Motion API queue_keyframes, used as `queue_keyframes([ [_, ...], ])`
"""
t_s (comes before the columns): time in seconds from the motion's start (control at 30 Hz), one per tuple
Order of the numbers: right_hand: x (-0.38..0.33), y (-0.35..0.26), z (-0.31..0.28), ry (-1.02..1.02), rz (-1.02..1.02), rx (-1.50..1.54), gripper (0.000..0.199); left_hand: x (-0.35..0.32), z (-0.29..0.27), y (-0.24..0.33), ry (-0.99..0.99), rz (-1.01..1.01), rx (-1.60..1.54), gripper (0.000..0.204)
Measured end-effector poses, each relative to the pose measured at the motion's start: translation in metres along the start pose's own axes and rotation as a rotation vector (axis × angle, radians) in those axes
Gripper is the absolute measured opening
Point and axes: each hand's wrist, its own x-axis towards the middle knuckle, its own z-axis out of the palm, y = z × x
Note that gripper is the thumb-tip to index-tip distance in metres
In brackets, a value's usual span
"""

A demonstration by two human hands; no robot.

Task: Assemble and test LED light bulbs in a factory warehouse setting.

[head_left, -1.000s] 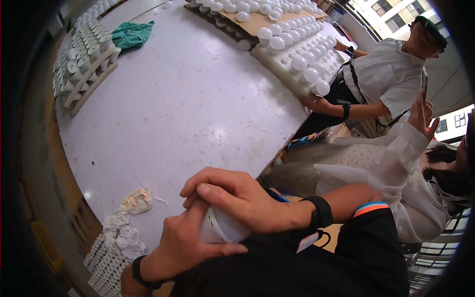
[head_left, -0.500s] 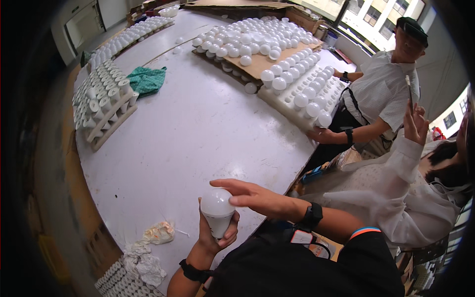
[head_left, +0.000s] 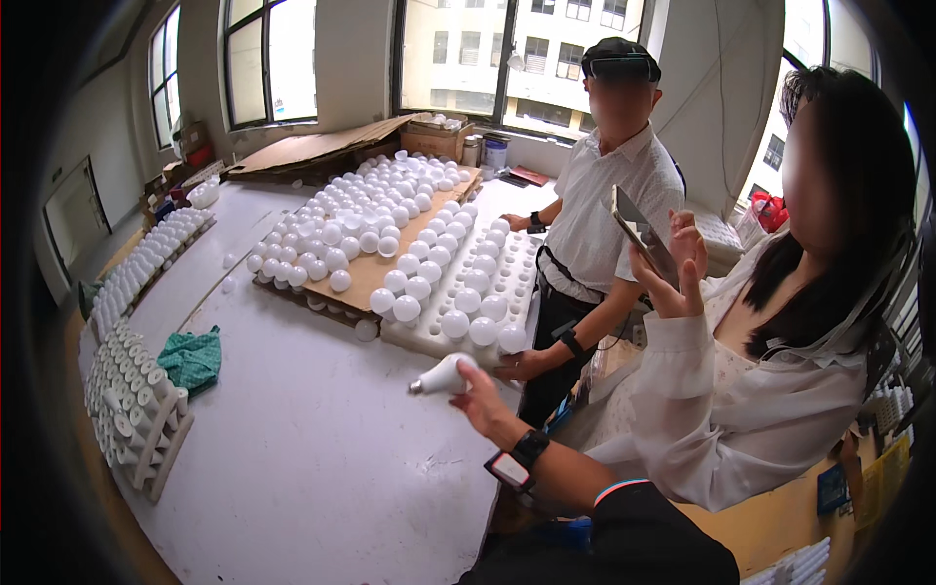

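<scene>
A white light bulb (head_left: 441,377) is in my right hand (head_left: 485,402), lying nearly sideways in the air over the table. Its metal screw base points left, and its round end rests in my closed fingers. Just beyond it stands a white foam tray (head_left: 434,341) with rows of holes and several round white bulb domes (head_left: 475,300) set in it. A co-worker's hand (head_left: 526,365) touches the tray's near right corner, close to my fingers. My left hand is out of view.
Many white domes (head_left: 341,239) cover a cardboard sheet (head_left: 351,285) on the white table (head_left: 292,439). At left are a stack of white bulb housings (head_left: 132,390) and a green cloth (head_left: 191,359). A person holding a phone (head_left: 643,237) is close on my right.
My right hand has taken the bulb and carried it toward the foam tray, turning it sideways. My left hand, which held it, has left the view. The view has swung up and right.
</scene>
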Motion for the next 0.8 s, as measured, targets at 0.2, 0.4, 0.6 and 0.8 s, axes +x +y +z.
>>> queue_keyframes([
  [0.2, 0.121, -0.092, -0.051, 0.631, -0.62, 0.023, 0.058, 0.0, -0.041, -0.043, 0.168, -0.097, -0.259, 0.03],
  [0.4, 0.219, -0.107, -0.133, 0.986, -0.528, -0.267, 0.072, -0.004, -0.012, -0.052, 0.245, -0.106, -0.291, 0.027],
  [0.6, 0.291, -0.108, -0.225, 0.431, -0.088, -0.712, 0.03, -0.023, 0.001, -0.059, 0.272, 0.105, -0.324, 0.027],
  [0.8, 0.323, -0.105, -0.24, 0.397, -0.334, -0.635, 0.035, -0.052, -0.01, -0.071, 0.462, 0.146, -0.314, 0.022],
])
